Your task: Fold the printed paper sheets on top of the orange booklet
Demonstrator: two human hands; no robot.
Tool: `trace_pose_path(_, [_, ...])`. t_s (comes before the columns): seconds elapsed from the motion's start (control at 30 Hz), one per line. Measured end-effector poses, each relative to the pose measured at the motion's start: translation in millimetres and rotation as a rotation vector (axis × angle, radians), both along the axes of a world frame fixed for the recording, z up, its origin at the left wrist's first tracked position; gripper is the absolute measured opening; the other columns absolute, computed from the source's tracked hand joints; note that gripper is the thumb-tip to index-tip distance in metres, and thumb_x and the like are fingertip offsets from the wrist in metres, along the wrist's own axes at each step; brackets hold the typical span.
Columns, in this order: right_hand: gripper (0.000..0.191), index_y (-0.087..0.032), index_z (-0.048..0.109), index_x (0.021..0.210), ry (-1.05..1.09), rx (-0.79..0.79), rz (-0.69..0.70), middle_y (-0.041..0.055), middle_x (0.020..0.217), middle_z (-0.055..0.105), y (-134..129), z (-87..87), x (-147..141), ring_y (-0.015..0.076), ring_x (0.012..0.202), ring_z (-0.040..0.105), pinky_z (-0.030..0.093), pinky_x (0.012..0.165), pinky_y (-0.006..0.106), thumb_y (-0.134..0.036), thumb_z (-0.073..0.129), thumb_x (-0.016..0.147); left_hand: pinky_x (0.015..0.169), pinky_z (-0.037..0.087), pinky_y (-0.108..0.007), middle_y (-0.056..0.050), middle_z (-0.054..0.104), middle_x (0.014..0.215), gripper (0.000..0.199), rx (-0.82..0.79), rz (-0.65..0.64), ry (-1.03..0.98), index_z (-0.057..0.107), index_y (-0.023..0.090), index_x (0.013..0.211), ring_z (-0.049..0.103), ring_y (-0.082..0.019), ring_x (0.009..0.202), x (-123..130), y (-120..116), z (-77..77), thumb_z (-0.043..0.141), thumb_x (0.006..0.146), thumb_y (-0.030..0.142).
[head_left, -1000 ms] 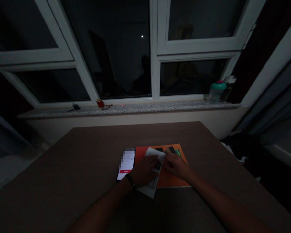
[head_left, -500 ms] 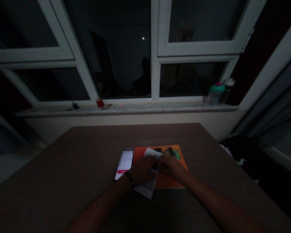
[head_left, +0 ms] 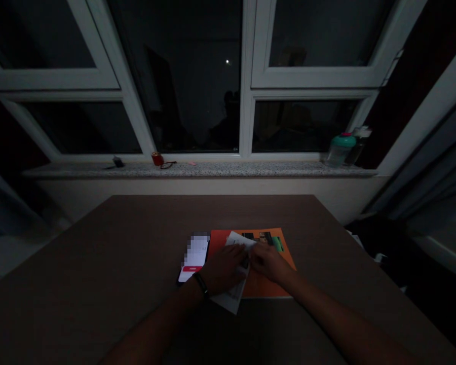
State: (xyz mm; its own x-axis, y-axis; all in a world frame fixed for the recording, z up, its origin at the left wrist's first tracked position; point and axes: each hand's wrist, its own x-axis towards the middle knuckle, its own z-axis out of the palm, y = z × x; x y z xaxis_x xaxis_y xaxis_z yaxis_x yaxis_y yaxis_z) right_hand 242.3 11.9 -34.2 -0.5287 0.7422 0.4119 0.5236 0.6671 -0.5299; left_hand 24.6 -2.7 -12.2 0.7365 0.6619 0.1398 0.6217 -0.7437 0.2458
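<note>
A sheet of white printed paper [head_left: 230, 303] lies tilted across an orange-and-red book [head_left: 269, 286] with pictures on its cover. My left hand [head_left: 223, 267], with a dark band on the wrist, rests flat on the sheet and covers its middle. At the sheet's right edge, my right hand [head_left: 266, 261] has its fingers closed in a pinch on the paper. A phone [head_left: 202, 251] with a lit screen and a red button lies just left of the book, close to my left hand.
The brown table [head_left: 144, 228] reaches to the wall below the window. On the speckled windowsill [head_left: 220, 169] stand a small red jar [head_left: 157, 159], a dark little bottle [head_left: 117, 161] and a teal-lidded bottle [head_left: 342, 149]. A grey curtain [head_left: 429, 152] hangs at the right.
The view has shifted slightly. Both hands keep nearly the same place on the paper, and the paper and book have not visibly moved on the table.
</note>
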Motion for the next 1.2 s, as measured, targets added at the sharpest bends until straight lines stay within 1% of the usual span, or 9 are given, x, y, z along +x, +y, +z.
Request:
trace_pose_path(0.07, [0.015,-0.02,0.051,0.073,-0.003,0.015,-0.095,0.0019,0.075,0.057,5,0.3,2,0.017,0.073,0.054,0.038,0.065,0.025,-0.005,0.054,0.077,0.112,0.03,-0.047,-0.014,0.042,0.146,0.057,0.013,-0.003,0.02,0.041,0.019,0.14,0.038,-0.03,0.135,0,0,-0.9,0.061,0.088,0.035])
trace_pose_path(0.17, [0.013,-0.02,0.05,0.074,0.007,0.007,-0.139,0.0009,0.073,0.054,7,1.9,5,0.0167,0.07,0.052,0.037,0.062,0.025,-0.008,0.053,0.078,0.111,0.031,-0.047,-0.014,0.043,0.146,0.055,0.023,-0.004,0.029,0.042,0.018,0.139,0.038,-0.03,0.135,1,-1,1.2,0.059,0.09,0.036])
trace_pose_path(0.4, [0.013,-0.021,0.05,0.077,-0.001,-0.027,0.037,-0.0007,0.073,0.055,-4,-0.7,4,0.0146,0.067,0.051,0.036,0.061,0.023,-0.009,0.056,0.078,0.11,0.032,-0.045,-0.013,0.046,0.144,0.056,0.023,-0.01,0.035,0.04,0.018,0.14,0.041,-0.029,0.133,3,-5,2.2,0.059,0.091,0.039])
trace_pose_path(0.47, [0.015,-0.02,0.048,0.074,-0.002,-0.017,-0.002,-0.0007,0.072,0.054,0,-1.0,4,0.0146,0.067,0.051,0.035,0.061,0.023,-0.008,0.054,0.078,0.11,0.032,-0.045,-0.013,0.046,0.143,0.055,0.032,-0.003,0.036,0.04,0.018,0.14,0.041,-0.029,0.133,4,-5,1.0,0.059,0.092,0.038])
trace_pose_path(0.6, [0.017,-0.02,0.045,0.071,0.005,0.021,-0.174,0.0006,0.073,0.053,11,-1.1,5,0.0154,0.069,0.051,0.035,0.062,0.023,-0.007,0.051,0.079,0.11,0.032,-0.046,-0.013,0.046,0.144,0.054,0.051,0.006,0.058,0.042,0.018,0.139,0.041,-0.031,0.133,4,-5,1.4,0.058,0.092,0.039])
trace_pose_path(0.7, [0.015,-0.02,0.045,0.073,0.021,0.009,-0.215,0.0004,0.073,0.054,13,-2.6,6,0.0153,0.068,0.052,0.035,0.061,0.023,-0.01,0.053,0.08,0.109,0.032,-0.045,-0.012,0.047,0.142,0.051,0.043,0.001,0.06,0.043,0.018,0.136,0.041,-0.029,0.132,4,-5,4.8,0.06,0.091,0.037])
trace_pose_path(0.9, [0.015,-0.021,0.048,0.075,-0.028,0.06,-0.078,0.0008,0.075,0.055,4,-3.7,8,0.0164,0.071,0.053,0.035,0.062,0.023,-0.008,0.054,0.078,0.098,0.04,-0.039,-0.007,0.056,0.126,0.032,0.02,0.062,0.077,0.052,0.02,0.118,0.05,-0.025,0.116,11,-9,15.3,0.063,0.09,0.03])
trace_pose_path(1.0, [0.016,-0.021,0.048,0.075,-0.037,0.07,-0.033,0.001,0.076,0.056,5,-4.6,8,0.017,0.073,0.054,0.036,0.065,0.024,-0.007,0.054,0.077,0.095,0.041,-0.039,-0.006,0.057,0.122,0.028,0.026,0.075,0.088,0.053,0.021,0.114,0.051,-0.025,0.113,13,-11,19.3,0.063,0.089,0.029])
trace_pose_path(1.2, [0.018,-0.021,0.048,0.072,0.012,0.073,-0.206,0.0012,0.074,0.055,12,-4.3,7,0.0165,0.071,0.053,0.035,0.063,0.024,-0.004,0.05,0.079,0.095,0.039,-0.039,-0.007,0.056,0.124,0.034,0.013,0.053,0.093,0.052,0.021,0.12,0.049,-0.027,0.116,12,-11,23.2,0.064,0.089,0.03])
